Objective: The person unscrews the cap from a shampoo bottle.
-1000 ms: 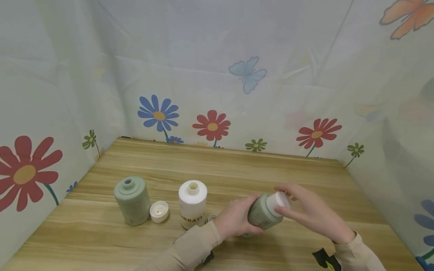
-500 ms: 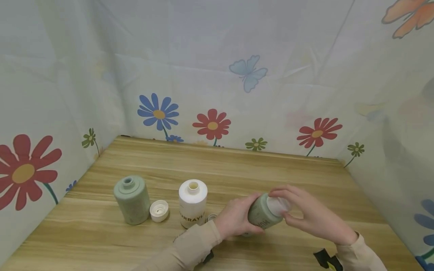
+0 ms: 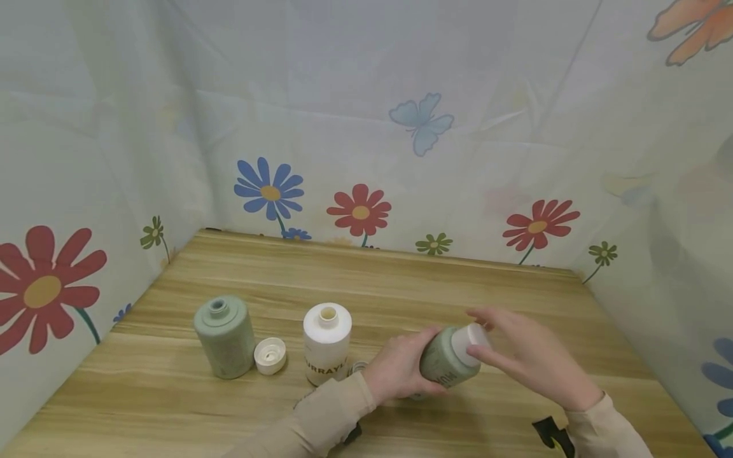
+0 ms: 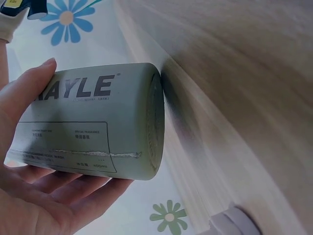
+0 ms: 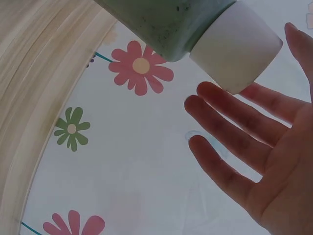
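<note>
My left hand [image 3: 397,370] grips a green bottle [image 3: 443,364], tilted so its white cap [image 3: 466,345] points up and right. In the left wrist view the bottle's printed label [image 4: 73,142] faces the camera, with the thumb on one side and fingers on the other. My right hand [image 3: 529,356] is at the cap, its fingers extended and spread around it. From the right wrist, the thumb looks apart from the cap [image 5: 237,46], while some fingers [image 5: 239,110] are close beside it; whether they touch I cannot tell.
An uncapped green bottle [image 3: 224,340] stands left on the wooden table [image 3: 343,267], beside a loose white cap [image 3: 270,356]. An uncapped white bottle [image 3: 327,343] stands in the middle. Another ring-like piece [image 3: 358,367] is partly hidden by my left hand. Flower-printed cloth [image 3: 321,127] walls the table.
Half a second ago my right fingers were bent over the cap; now they are opened out from it. The left hand keeps its grip and the bottle stays nearly where it was.
</note>
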Demonstrator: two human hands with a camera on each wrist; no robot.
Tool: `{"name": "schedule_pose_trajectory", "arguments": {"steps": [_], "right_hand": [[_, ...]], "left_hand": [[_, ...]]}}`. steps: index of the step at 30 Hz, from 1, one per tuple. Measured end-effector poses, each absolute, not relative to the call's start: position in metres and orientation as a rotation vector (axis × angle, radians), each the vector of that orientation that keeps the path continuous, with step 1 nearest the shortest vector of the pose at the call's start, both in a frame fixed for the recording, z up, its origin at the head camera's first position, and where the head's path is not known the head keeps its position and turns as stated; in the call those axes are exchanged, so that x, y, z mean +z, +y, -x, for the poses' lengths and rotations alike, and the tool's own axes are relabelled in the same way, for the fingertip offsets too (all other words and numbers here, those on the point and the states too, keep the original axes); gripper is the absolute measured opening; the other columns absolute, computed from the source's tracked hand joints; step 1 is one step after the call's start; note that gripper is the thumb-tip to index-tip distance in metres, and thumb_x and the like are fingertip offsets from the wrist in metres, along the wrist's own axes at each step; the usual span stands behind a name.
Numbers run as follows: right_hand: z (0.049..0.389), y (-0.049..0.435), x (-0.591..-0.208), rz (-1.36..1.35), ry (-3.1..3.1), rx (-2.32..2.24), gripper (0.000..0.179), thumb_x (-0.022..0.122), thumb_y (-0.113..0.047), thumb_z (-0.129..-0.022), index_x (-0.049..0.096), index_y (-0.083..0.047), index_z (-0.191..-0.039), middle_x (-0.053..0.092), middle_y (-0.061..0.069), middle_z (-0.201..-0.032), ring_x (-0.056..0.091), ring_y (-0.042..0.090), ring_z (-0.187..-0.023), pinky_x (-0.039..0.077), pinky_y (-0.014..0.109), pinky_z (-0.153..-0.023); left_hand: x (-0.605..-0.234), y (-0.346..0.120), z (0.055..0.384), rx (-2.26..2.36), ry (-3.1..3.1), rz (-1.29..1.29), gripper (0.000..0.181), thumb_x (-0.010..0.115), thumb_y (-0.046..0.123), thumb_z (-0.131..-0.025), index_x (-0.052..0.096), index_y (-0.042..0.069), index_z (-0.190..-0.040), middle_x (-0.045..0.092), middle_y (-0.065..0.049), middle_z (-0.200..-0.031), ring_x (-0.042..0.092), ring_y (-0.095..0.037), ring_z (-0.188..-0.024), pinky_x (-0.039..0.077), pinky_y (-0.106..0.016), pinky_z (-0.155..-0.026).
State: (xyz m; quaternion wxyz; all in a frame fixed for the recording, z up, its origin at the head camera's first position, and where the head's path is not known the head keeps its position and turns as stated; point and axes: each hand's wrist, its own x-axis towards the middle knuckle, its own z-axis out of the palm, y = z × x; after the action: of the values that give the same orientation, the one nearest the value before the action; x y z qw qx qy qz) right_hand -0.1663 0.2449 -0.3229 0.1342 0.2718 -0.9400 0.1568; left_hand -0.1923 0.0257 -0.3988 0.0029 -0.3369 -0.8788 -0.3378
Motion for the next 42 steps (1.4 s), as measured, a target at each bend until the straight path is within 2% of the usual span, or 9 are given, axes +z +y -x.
{"name": "schedule_pose_trajectory", "arguments": {"steps": [8, 15, 21, 24, 27, 31, 36, 42], "right_hand": [[0.1643, 0.2437, -0.3242, -0.806, -2.714, 0.379, 0.039, 0.069, -0.041, -0.088, 0.064, -0.019, -0.119, 0.069, -0.008, -0.111, 0.065, 0.006, -0.092, 0.055, 0.030, -0.074], [0.1632, 0.2469, -0.3231, -1.002, -2.662, 0.418, 0.040, 0.075, -0.021, -0.083, 0.061, -0.022, -0.120, 0.063, -0.011, -0.116, 0.060, 0.001, -0.091, 0.055, 0.025, -0.072], [0.1640, 0.2467, -0.3224, -1.198, -2.552, 0.387, 0.049, 0.076, -0.011, -0.077, 0.061, -0.023, -0.122, 0.060, -0.012, -0.121, 0.061, 0.007, -0.102, 0.055, 0.029, -0.079], [0.1649, 0.2468, -0.3240, -1.201, -2.544, 0.385, 0.049, 0.077, -0.016, -0.080, 0.060, -0.022, -0.125, 0.059, -0.011, -0.124, 0.061, 0.009, -0.108, 0.055, 0.033, -0.082], [0.1661, 0.2469, -0.3254, -1.036, -2.649, 0.460, 0.042, 0.070, -0.027, -0.088, 0.059, -0.022, -0.128, 0.061, -0.009, -0.126, 0.061, 0.010, -0.109, 0.055, 0.034, -0.084], [0.1681, 0.2467, -0.3245, -0.754, -2.785, 0.600, 0.034, 0.057, -0.034, -0.097, 0.060, -0.020, -0.128, 0.067, -0.004, -0.119, 0.064, 0.010, -0.095, 0.054, 0.029, -0.075], [0.1675, 0.2444, -0.3229, -0.703, -2.820, 0.635, 0.033, 0.060, -0.039, -0.095, 0.064, -0.018, -0.119, 0.071, -0.007, -0.105, 0.059, 0.000, -0.079, 0.050, 0.023, -0.066], [0.1664, 0.2428, -0.3241, -0.782, -2.775, 0.639, 0.028, 0.068, -0.036, -0.090, 0.066, -0.021, -0.113, 0.069, -0.011, -0.100, 0.055, -0.003, -0.074, 0.049, 0.024, -0.065]], "left_hand": [[-0.3980, 0.0256, 0.1930, -1.013, -2.753, 1.064, 0.081, 0.087, 0.034, -0.069, 0.045, 0.021, -0.136, 0.067, 0.003, -0.120, 0.064, -0.008, -0.104, 0.051, -0.022, -0.087], [-0.3972, 0.0254, 0.1928, -1.029, -2.754, 1.071, 0.080, 0.087, 0.032, -0.069, 0.045, 0.020, -0.136, 0.067, 0.003, -0.120, 0.063, -0.008, -0.104, 0.050, -0.022, -0.087], [-0.3994, 0.0249, 0.1918, -1.013, -2.745, 1.064, 0.080, 0.087, 0.032, -0.069, 0.045, 0.019, -0.135, 0.067, 0.001, -0.118, 0.064, -0.009, -0.101, 0.050, -0.021, -0.085], [-0.4003, 0.0245, 0.1915, -1.018, -2.743, 1.063, 0.079, 0.087, 0.032, -0.069, 0.045, 0.019, -0.135, 0.067, 0.001, -0.118, 0.064, -0.009, -0.101, 0.051, -0.022, -0.085], [-0.4007, 0.0249, 0.1917, -1.034, -2.747, 1.058, 0.080, 0.087, 0.032, -0.069, 0.045, 0.019, -0.136, 0.067, 0.001, -0.119, 0.064, -0.009, -0.103, 0.051, -0.022, -0.086], [-0.4011, 0.0258, 0.1917, -1.040, -2.746, 1.063, 0.081, 0.087, 0.032, -0.069, 0.044, 0.020, -0.137, 0.067, 0.002, -0.121, 0.064, -0.009, -0.104, 0.051, -0.023, -0.087], [-0.4020, 0.0265, 0.1913, -1.023, -2.733, 1.069, 0.081, 0.088, 0.033, -0.069, 0.044, 0.021, -0.136, 0.067, 0.003, -0.120, 0.064, -0.008, -0.103, 0.051, -0.022, -0.087], [-0.4020, 0.0256, 0.1910, -1.004, -2.724, 1.078, 0.081, 0.087, 0.034, -0.069, 0.044, 0.020, -0.136, 0.067, 0.003, -0.119, 0.064, -0.008, -0.103, 0.051, -0.022, -0.086]]}}
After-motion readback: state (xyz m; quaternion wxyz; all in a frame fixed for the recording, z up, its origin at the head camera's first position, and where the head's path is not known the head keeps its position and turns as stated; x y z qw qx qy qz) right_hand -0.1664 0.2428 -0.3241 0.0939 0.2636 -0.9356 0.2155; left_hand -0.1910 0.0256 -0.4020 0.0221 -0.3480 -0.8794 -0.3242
